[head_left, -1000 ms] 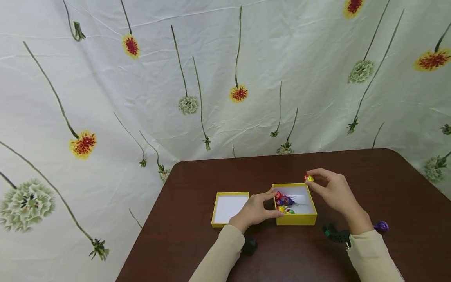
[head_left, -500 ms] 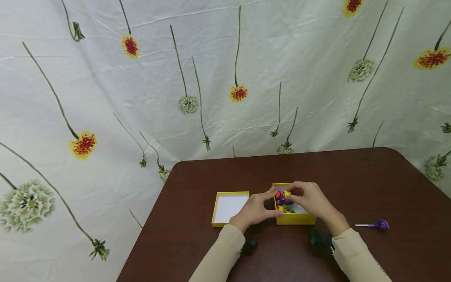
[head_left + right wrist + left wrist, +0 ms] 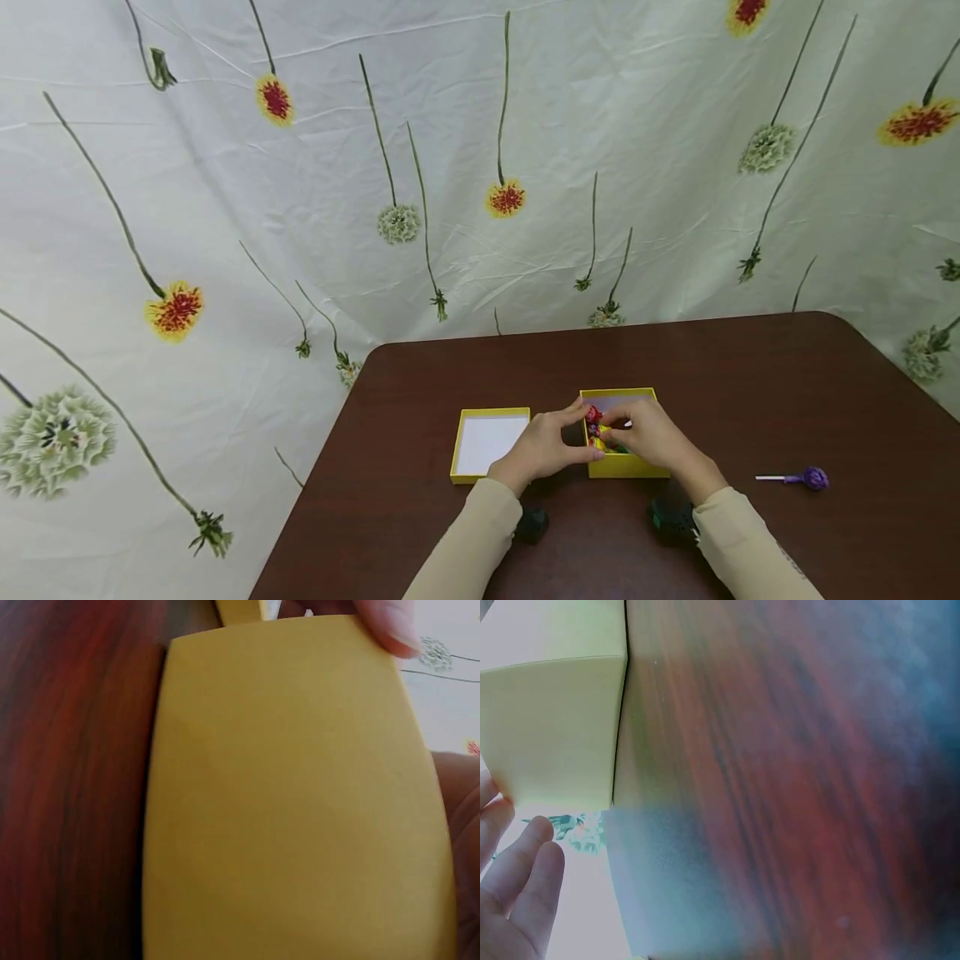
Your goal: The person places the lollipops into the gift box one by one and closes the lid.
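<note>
In the head view a yellow box [image 3: 628, 468] with a white inside stands on the table. My left hand [image 3: 542, 450] grips its left wall, thumb at the front corner and fingers at the far one. Over the box reaches my right hand [image 3: 654, 435], which pinches a yellow-wrapped lollipop [image 3: 605, 433] low at the left side. A red-wrapped lollipop [image 3: 593, 414] lies beside it, and other wrapped ones are partly hidden by the hands. The box wall [image 3: 292, 787] fills most of the right wrist view. Left-hand fingers [image 3: 536, 877] show below the box in the left wrist view.
Left of the box lies its yellow-rimmed lid [image 3: 491, 442], white inside up. A purple lollipop [image 3: 815, 478] with a white stick rests on the brown table [image 3: 840, 400] at right. Behind the table hangs a white flowered cloth [image 3: 450, 167].
My right hand has moved left and down from beyond the box's right rim into the box, carrying the yellow lollipop. The purple lollipop came into full view. My left hand stays put.
</note>
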### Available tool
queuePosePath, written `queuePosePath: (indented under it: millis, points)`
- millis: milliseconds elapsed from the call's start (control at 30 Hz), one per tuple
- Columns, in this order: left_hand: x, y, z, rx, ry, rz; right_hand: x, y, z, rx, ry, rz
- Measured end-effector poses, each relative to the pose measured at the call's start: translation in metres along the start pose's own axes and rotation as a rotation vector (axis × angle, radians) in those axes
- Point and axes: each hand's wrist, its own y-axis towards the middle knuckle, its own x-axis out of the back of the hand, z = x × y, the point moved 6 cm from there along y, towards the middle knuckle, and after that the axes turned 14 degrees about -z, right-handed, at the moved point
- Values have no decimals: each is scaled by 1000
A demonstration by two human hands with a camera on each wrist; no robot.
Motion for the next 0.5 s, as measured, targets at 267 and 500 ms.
queuePosePath:
  millis: [267,500]
  points:
    - [1,1,-1,-5,-1,-11,-1,2,-1,-55,-34,-9]
    - [-2,0,2,2,-8,-12,-1,1,0,-68,-48,-16]
